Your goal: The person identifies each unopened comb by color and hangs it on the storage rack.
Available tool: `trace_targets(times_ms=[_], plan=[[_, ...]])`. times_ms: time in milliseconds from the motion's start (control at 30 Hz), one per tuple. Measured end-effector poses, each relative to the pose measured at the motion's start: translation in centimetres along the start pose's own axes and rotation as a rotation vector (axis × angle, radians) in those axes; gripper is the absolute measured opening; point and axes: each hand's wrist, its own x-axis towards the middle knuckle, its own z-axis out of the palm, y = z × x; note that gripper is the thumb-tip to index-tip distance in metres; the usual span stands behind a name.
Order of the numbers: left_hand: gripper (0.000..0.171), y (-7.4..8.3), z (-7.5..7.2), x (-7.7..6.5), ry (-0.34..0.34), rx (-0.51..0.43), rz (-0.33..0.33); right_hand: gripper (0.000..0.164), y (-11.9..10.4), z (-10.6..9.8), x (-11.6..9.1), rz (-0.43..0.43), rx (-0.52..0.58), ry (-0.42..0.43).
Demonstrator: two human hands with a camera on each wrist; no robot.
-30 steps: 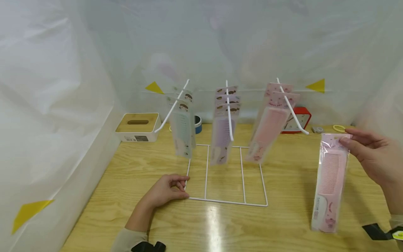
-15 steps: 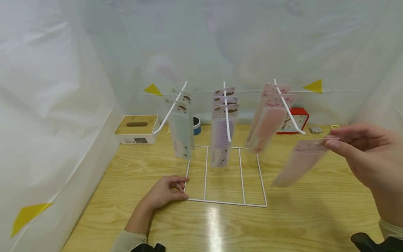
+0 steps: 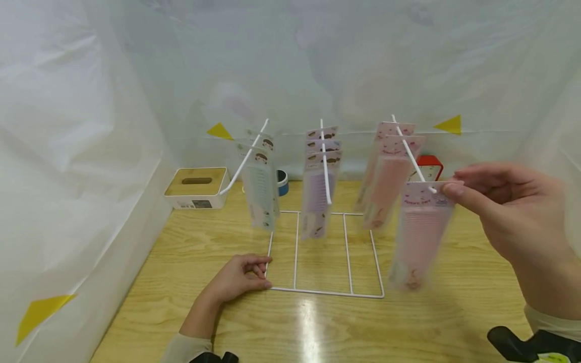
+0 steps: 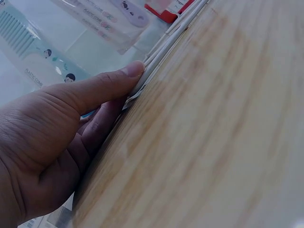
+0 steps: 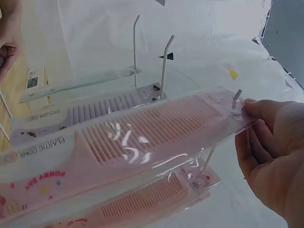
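My right hand (image 3: 522,214) pinches the top corner of a pink comb in a clear package (image 3: 419,234) at the front end of the right hook (image 3: 410,154). In the right wrist view the hook's tip (image 5: 236,96) pokes through the hole in that package's card. Behind it on the same hook hang pink packaged combs (image 3: 392,176). Purple packaged combs (image 3: 317,196) hang on the middle hook, green ones (image 3: 260,186) on the left. My left hand (image 3: 236,277) grips the front left corner of the white wire rack's base (image 3: 327,291), its thumb (image 4: 111,85) on the wire.
A tissue box (image 3: 196,186) with a wooden lid stands at the back left. A blue round container (image 3: 283,184) is behind the green combs. The red clock (image 3: 431,166) at the back right is partly covered by my right hand and the combs. White sheeting surrounds the wooden table (image 3: 181,242).
My right hand has carried the pink packaged comb leftward from the table's right side to the right hook, and the tip now passes through its card. My left hand stays on the rack.
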Motion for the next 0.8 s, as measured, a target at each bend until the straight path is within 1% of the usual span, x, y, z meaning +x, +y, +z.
trace_targets(times_ms=[33, 100, 167, 333, 367, 433, 500, 567, 667, 800], plan=[[0.059, 0.0, 0.0, 0.0, 0.001, 0.000, 0.001, 0.028, 0.2, 0.0, 0.2, 0.003, 0.004, -0.003], [0.059, 0.0, -0.1, 0.1, 0.002, 0.002, 0.000, 0.026, 0.6, 0.0, 0.5, 0.015, -0.031, -0.008], [0.060, 0.0, -0.1, 0.1, 0.002, 0.002, 0.000, 0.025, 1.0, 0.0, 1.0, 0.035, -0.038, -0.021], [0.060, 0.1, -0.1, 0.1, -0.003, 0.000, 0.000, 0.023, 2.1, 0.0, 2.1, 0.124, -0.078, -0.001], [0.060, 0.1, -0.1, 0.1, -0.003, 0.002, -0.002, 0.023, 2.3, 0.0, 2.4, 0.142, -0.106, 0.009], [0.060, 0.2, 0.0, 0.1, -0.004, 0.002, -0.003, 0.022, 2.4, -0.1, 2.9, 0.173, -0.208, 0.039], [0.060, 0.3, 0.0, 0.2, -0.005, 0.001, -0.002, 0.022, 2.6, -0.3, 3.4, 0.196, -0.270, 0.053], [0.059, 0.3, 0.1, 0.3, -0.005, 0.003, -0.001, 0.022, 2.8, -0.6, 3.8, 0.210, -0.303, 0.055], [0.059, 0.4, 0.2, 0.4, -0.007, 0.004, 0.003, 0.021, 3.2, -0.9, 4.1, 0.210, -0.254, 0.050], [0.059, 0.4, 0.3, 0.5, -0.008, 0.003, 0.003, 0.020, 3.6, -1.2, 4.4, 0.209, -0.228, 0.042]])
